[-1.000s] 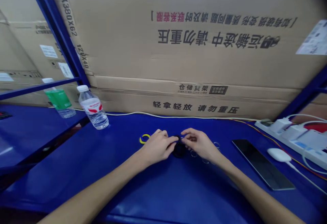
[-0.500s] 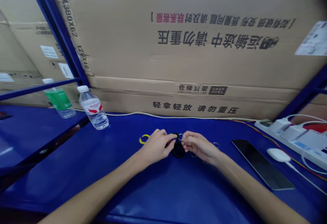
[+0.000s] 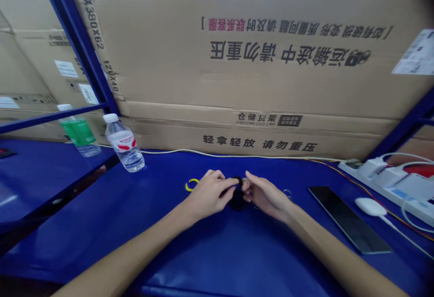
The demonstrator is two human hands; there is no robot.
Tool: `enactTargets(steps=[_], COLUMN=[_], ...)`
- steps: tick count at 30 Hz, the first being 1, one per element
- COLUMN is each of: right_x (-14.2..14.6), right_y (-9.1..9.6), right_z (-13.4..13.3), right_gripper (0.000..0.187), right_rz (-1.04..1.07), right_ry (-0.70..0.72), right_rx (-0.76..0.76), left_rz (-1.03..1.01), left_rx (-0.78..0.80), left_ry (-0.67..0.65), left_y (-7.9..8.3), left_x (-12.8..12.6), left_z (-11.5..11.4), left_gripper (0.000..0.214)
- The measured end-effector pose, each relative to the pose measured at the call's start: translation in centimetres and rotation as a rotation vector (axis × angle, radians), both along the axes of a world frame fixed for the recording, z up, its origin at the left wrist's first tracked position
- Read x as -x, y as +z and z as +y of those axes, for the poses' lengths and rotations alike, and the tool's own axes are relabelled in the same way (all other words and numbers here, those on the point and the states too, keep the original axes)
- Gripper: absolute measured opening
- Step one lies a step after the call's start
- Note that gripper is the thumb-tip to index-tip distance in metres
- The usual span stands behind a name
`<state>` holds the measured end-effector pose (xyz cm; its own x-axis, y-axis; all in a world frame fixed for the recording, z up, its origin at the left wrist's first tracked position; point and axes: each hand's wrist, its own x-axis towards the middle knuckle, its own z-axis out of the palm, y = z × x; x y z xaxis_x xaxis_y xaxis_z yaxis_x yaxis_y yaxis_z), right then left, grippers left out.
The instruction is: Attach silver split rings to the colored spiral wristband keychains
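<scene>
My left hand [image 3: 214, 191] is closed in a pinch on a small black ridged ring [image 3: 238, 181]. Beside it, a thin silver metal ring [image 3: 246, 182] sits at the fingertips of my right hand [image 3: 265, 194], close against the black one. The right thumb is raised a little and the other fingers are curled, partly hidden. Below the fingertips, another black ridged ring [image 3: 236, 201] lies on the blue table surface [image 3: 217, 252]. Left of my left hand is a yellow ridged ring [image 3: 190, 185], partly covered by it. Loose thin metal rings [image 3: 287, 193] lie right of my right hand.
To the right are a black phone [image 3: 347, 219], a white puck-shaped device [image 3: 370, 206] with a cable, and a power strip [image 3: 389, 179] with plugs. Two water bottles, one red-labelled [image 3: 125, 143], one green-labelled [image 3: 80, 132], stand left. A large cardboard box [image 3: 237, 84] walls off the back.
The black ring in my left fingers has shifted slightly right, nearer the metal ring. My right thumb has lifted from its pinch. The things on the table stay where they were.
</scene>
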<state>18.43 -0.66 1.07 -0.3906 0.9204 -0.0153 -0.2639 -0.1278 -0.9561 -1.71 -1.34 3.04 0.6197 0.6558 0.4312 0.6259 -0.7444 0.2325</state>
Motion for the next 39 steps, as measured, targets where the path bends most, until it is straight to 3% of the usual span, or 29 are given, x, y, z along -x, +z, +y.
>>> enactTargets(steps=[3,9,13,16,23,30,35,39], right_x=[0.1,0.2,0.0,-0.4,0.0,-0.5,-2.1,-4.2], right_y=[0.2,0.7,0.8,0.8,0.3,0.5,0.6,1.0], right_z=[-0.1,-0.4,-0.3,-0.1,-0.3,0.2,1.3,2.2], right_gripper=[0.032,0.026,0.035,0.028,0.019,0.022,0.031,0.034], right_rz=[-0.015,0.016,-0.005,-0.021,0.064,-0.009,-0.186,-0.332], right_ry=[0.029,-0.059,-0.024,0.010,-0.057,-0.069,-0.080,-0.142], right_rx=[-0.004,-0.090,-0.027,0.002,-0.070,-0.028,-0.008,-0.060], left_rz=[-0.008,-0.070,0.006,0.089,-0.051,-0.061,-0.005,0.071], left_rx=[-0.009,0.066,-0.088,-0.196,0.024,0.047,0.039,0.031], left_ry=[-0.009,-0.020,-0.010,-0.015,0.023,-0.005,-0.088,-0.140], left_y=[0.1,0.0,0.4,0.5,-0.2,0.4,0.5,-0.1], left_x=[0.0,-0.4,-0.2,0.0,-0.3,0.0,0.6,0.1], left_z=[-0.1,-0.3,-0.5,-0.4,-0.4,-0.4,1.3,5.0], left_gripper=[0.025,0.027,0.026,0.027,0.029,0.024,0.020,0.018])
